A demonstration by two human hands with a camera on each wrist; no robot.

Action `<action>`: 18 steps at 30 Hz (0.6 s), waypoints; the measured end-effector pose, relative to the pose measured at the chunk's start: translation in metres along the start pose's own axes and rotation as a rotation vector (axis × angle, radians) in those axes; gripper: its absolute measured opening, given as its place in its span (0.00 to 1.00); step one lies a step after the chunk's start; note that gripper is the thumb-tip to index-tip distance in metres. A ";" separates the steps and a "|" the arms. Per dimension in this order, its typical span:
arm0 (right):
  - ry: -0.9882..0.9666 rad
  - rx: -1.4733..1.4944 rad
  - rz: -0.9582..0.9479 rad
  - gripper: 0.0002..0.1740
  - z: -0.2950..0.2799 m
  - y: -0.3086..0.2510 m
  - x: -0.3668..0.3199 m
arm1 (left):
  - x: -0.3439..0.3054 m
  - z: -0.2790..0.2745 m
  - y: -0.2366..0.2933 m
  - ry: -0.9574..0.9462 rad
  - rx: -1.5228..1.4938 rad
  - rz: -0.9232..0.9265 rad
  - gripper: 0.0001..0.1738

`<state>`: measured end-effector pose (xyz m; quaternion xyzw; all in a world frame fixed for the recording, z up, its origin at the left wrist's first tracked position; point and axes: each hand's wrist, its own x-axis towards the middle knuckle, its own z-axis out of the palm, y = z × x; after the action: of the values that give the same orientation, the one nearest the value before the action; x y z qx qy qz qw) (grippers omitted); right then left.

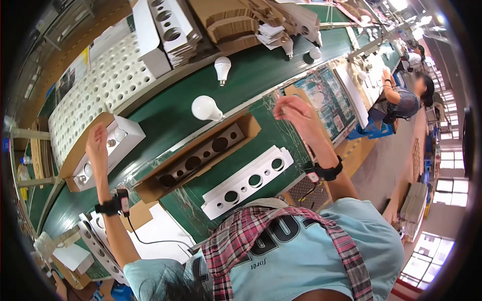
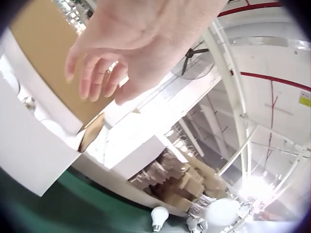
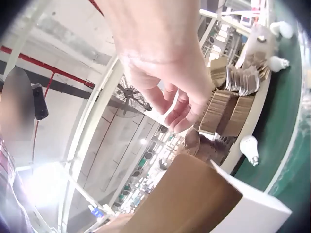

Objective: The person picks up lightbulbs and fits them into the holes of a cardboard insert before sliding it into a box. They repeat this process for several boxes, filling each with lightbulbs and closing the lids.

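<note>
My left hand (image 1: 97, 145) is over the near side of a white carton (image 1: 131, 134), with brown inner flaps and several bulbs in it. In the left wrist view its fingers (image 2: 99, 77) are loosely bent and hold nothing. My right hand (image 1: 298, 116) hovers above the green bench, right of a large white bulb (image 1: 205, 108). Its fingers (image 3: 182, 114) curl loosely around nothing in the right wrist view. Between the hands stands an open brown carton (image 1: 250, 125) with a holed insert inside. A white holed insert (image 1: 246, 173) lies nearer my body.
A smaller bulb (image 1: 222, 67) lies farther back on the green bench. A white tray full of holes (image 1: 108, 75) is at the back left, beside stacked cardboard inserts (image 1: 228, 25). Another person (image 1: 401, 103) works at the far right. More holed inserts (image 1: 93, 236) lie at lower left.
</note>
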<state>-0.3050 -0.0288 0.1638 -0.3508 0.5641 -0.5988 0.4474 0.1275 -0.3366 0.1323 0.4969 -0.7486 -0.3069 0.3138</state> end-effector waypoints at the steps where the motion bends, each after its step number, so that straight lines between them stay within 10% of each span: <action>1: 0.000 -0.031 0.021 0.11 -0.008 0.001 0.002 | -0.010 -0.009 0.018 0.009 -0.069 0.011 0.14; 9: -0.324 -0.359 0.120 0.11 0.001 0.031 0.113 | -0.104 0.021 0.108 -0.079 0.063 0.183 0.06; 14: -0.643 -1.055 -0.623 0.30 0.041 0.088 0.197 | -0.157 0.036 0.102 -0.200 0.034 0.337 0.13; 18: -0.961 -1.148 -0.388 0.38 0.077 0.115 0.222 | -0.174 0.047 0.090 -0.469 0.115 0.257 0.26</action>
<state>-0.2960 -0.2590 0.0401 -0.8416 0.4586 -0.0623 0.2784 0.0954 -0.1380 0.1437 0.3300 -0.8740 -0.3283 0.1394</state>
